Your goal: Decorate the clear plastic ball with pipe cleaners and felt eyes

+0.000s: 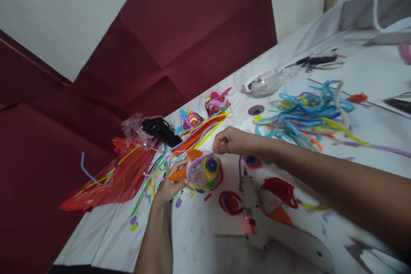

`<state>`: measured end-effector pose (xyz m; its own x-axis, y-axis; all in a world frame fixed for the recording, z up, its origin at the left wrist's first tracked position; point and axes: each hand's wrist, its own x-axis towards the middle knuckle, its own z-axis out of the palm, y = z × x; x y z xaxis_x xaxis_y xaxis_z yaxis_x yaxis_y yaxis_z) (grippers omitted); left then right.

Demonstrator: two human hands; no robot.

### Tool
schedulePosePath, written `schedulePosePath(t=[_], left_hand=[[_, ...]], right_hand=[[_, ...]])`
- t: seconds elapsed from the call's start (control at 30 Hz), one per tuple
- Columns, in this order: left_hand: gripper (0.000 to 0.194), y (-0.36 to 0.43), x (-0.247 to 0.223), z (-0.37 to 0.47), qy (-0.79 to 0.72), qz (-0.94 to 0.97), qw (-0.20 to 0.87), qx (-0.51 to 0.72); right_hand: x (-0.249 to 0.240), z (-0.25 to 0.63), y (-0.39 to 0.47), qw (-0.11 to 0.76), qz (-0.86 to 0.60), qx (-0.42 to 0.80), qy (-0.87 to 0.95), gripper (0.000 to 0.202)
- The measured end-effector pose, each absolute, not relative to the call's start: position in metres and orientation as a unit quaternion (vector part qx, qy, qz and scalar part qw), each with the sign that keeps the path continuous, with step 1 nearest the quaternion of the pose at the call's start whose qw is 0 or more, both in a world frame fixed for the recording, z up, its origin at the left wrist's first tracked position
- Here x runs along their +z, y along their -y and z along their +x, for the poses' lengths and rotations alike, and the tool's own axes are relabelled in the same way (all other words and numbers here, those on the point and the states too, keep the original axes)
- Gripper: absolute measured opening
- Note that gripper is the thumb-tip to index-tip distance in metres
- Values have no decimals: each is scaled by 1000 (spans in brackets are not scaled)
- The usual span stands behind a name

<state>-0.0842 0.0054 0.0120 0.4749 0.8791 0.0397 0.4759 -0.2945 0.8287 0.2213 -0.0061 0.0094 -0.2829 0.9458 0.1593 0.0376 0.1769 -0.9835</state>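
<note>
My left hand (171,185) is closed around the side of a clear craft figure (197,174) with orange pipe-cleaner ears and a blue and yellow eye shape. My right hand (229,141) is pinched at the figure's upper right, on a purple pipe cleaner (205,155) that runs over its top. A glue gun (260,218) with a glowing red switch lies just below my right forearm. Near its nozzle are a coiled blue and red piece (252,162) and a red ring-shaped piece (230,203).
Two finished-looking colourful figures (192,120) stand by the wall, beside a black object (162,132). A red plastic bag (109,180) with pipe cleaners lies left. A blue pipe-cleaner heap (305,113), a clear bottle (265,82) and black-handled pliers (317,61) lie right.
</note>
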Motion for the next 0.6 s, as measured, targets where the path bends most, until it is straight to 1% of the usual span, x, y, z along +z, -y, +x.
schedulePosePath(t=[0.13, 0.33, 0.6], left_hand=[[76, -9, 7, -90, -435, 761, 406, 259], [74, -14, 1, -93, -428, 729, 453, 284], [75, -18, -7, -95, -417, 695, 497, 310]], right_hand=[[10, 220, 5, 452, -388, 507, 624, 9], [8, 218, 4, 460, -397, 490, 625, 13], [10, 210, 7, 513, -416, 422, 621, 12]])
